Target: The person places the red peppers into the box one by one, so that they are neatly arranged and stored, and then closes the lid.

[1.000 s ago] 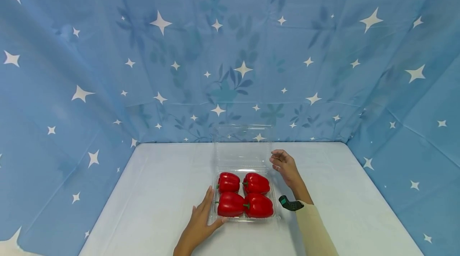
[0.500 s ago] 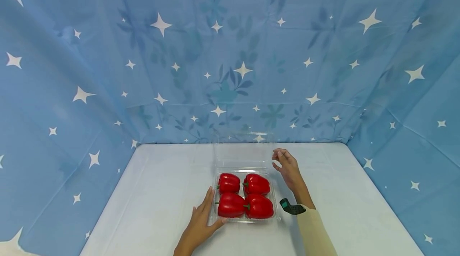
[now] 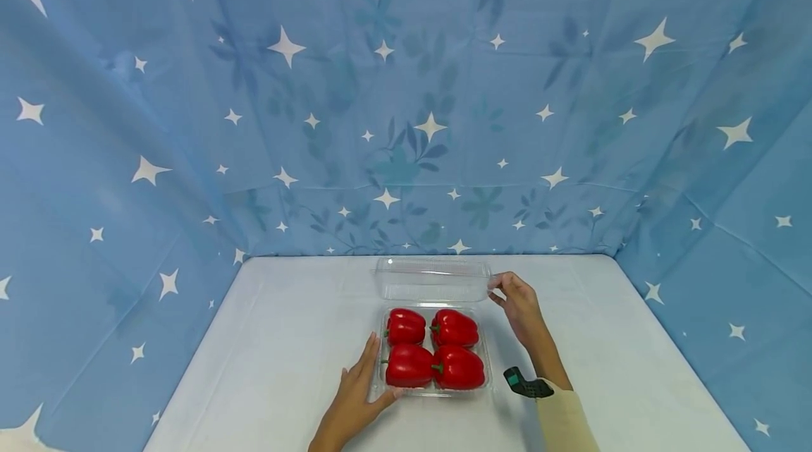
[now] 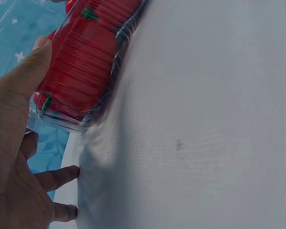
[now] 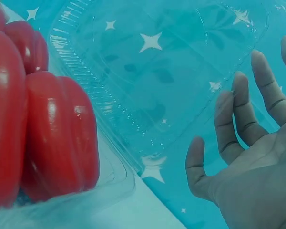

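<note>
A clear plastic clamshell box stands on the table with several red bell peppers in it, green stems showing. Its clear lid stands raised at the back, tilted over the hinge. My left hand rests against the box's near left corner, fingers stretched along the left side. In the left wrist view the thumb lies on the clear front wall, over the peppers. My right hand is at the lid's right edge. In the right wrist view its fingers are loosely bent, fingertips by the lid's rim, thumb apart.
A white cloth-covered table extends to both sides of the box. A blue curtain with white stars hangs behind the table and along both sides. A dark device is strapped on the right wrist.
The lid has swung forward from upright, its top edge now lower and nearer the peppers. My right hand has shifted slightly right and down with it. The left hand keeps its place.
</note>
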The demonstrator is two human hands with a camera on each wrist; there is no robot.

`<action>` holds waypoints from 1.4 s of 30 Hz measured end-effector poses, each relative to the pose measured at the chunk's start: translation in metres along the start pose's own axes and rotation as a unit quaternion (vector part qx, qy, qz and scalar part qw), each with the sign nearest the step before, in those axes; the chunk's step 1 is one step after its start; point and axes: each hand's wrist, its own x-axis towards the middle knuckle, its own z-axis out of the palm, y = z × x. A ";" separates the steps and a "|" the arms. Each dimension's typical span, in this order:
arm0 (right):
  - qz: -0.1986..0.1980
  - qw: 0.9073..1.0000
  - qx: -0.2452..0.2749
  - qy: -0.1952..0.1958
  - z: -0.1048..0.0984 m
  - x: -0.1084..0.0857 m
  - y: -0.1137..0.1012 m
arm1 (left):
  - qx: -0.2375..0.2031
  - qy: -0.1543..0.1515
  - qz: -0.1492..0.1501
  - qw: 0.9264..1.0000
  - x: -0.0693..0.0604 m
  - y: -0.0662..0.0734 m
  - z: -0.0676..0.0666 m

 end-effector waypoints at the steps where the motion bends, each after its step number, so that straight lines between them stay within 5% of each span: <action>1: -0.002 1.000 -0.010 0.003 0.000 -0.002 -0.001 | 0.001 0.000 0.001 1.000 0.000 0.000 0.000; 8: -0.016 0.994 -0.107 0.004 -0.006 -0.018 0.001 | 0.004 -0.001 0.013 1.000 0.002 0.002 -0.001; 17: 0.011 0.977 -0.212 0.006 -0.008 -0.040 0.002 | 0.003 -0.006 0.022 1.000 0.001 0.003 -0.006; 27: 0.012 0.973 -0.229 0.016 -0.005 -0.059 0.012 | -0.003 -0.021 0.021 1.000 -0.004 -0.007 -0.007; 38: -0.008 0.967 -0.250 0.039 -0.001 -0.083 0.023 | -0.094 0.080 0.067 0.990 -0.009 -0.015 -0.011; 42: -0.018 0.960 -0.275 0.045 0.000 -0.088 0.026 | -0.111 0.092 0.080 0.986 -0.009 -0.015 -0.012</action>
